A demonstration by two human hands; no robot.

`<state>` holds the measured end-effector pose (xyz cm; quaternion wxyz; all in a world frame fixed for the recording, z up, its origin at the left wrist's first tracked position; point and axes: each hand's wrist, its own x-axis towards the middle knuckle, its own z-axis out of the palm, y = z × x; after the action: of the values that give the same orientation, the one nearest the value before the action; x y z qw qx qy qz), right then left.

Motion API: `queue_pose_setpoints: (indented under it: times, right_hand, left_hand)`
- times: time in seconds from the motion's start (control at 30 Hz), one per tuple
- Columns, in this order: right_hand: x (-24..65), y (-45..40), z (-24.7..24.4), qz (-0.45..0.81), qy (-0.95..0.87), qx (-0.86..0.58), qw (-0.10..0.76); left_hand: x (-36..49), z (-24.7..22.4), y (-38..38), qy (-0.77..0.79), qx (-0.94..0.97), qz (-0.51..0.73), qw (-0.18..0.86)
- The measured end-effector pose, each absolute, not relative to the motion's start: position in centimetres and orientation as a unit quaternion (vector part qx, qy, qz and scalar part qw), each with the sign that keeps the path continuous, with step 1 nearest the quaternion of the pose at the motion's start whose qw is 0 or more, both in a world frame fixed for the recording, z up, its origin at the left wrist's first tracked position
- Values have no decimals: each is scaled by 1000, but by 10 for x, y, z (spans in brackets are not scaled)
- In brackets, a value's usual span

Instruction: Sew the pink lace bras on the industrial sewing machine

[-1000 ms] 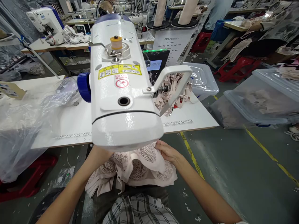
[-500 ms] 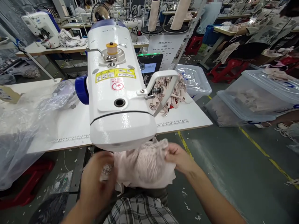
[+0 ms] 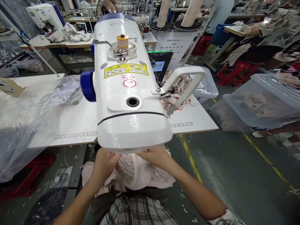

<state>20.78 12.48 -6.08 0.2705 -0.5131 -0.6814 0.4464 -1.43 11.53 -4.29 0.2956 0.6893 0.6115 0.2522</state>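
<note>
A white sewing machine [image 3: 131, 128] fills the middle of the view. Below its front end hangs a pale pink lace garment [image 3: 140, 172], spread over my lap. My left hand [image 3: 106, 164] grips the garment's upper edge at the left, its fingertips partly under the machine head. On the other side my right hand [image 3: 156, 156] holds the fabric close beneath the head, its fingertips partly hidden too. The needle area cannot be seen behind the machine head.
Clear plastic bags [image 3: 28, 115] cover the table's left part. Behind the machine's lever lies a heap of pink straps [image 3: 179, 86]. Lidded plastic boxes [image 3: 264, 103] stand at the right, near a person's legs. Thread cones [image 3: 164, 14] rise at the back.
Both hands have moved in under the machine head, my right hand leftward from the garment's right edge. The garment now shows its lace cups spread wider. The view has shifted slightly.
</note>
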Motion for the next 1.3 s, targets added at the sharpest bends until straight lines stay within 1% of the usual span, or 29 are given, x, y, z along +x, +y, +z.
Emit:
queue_pose_setpoints:
  times: [0.13, 0.3, 0.4, 0.53, 0.63, 0.73, 0.8, 0.9, 1.0, 1.13, 1.3]
  right_hand:
    - [207, 134, -60, 466, -659, -515, 289]
    - [208, 138, -53, 505, -630, -503, 309]
    - [208, 137, -58, 515, -614, -506, 318]
    - [210, 135, -73, 523, -607, -501, 328]
    - [215, 131, -84, 523, -603, -499, 336]
    - [220, 127, -91, 529, -597, -499, 337]
    - [223, 124, -97, 532, -597, -496, 338]
    - [226, 121, -104, 522, -598, -502, 345]
    - [229, 117, -109, 511, -602, -506, 345]
    - [234, 111, -110, 508, -605, -510, 340]
    - [237, 106, -108, 521, -598, -503, 343]
  left_hand:
    - [-15, -52, 127, 583, 718, 299, 238]
    - [-27, -68, 129, 582, 750, 278, 147]
    - [-29, -70, 129, 584, 752, 277, 131]
    - [-32, -65, 127, 591, 747, 255, 164]
    - [-39, -77, 115, 620, 715, 261, 190]
    - [-46, -110, 87, 640, 663, 326, 213]
    - [-48, -136, 64, 611, 663, 350, 255]
    - [-42, -169, 36, 543, 702, 345, 306]
    - [-32, -190, 20, 536, 724, 323, 289]
    - [-28, -212, 15, 587, 710, 302, 245]
    - [-49, -233, 15, 632, 667, 285, 273]
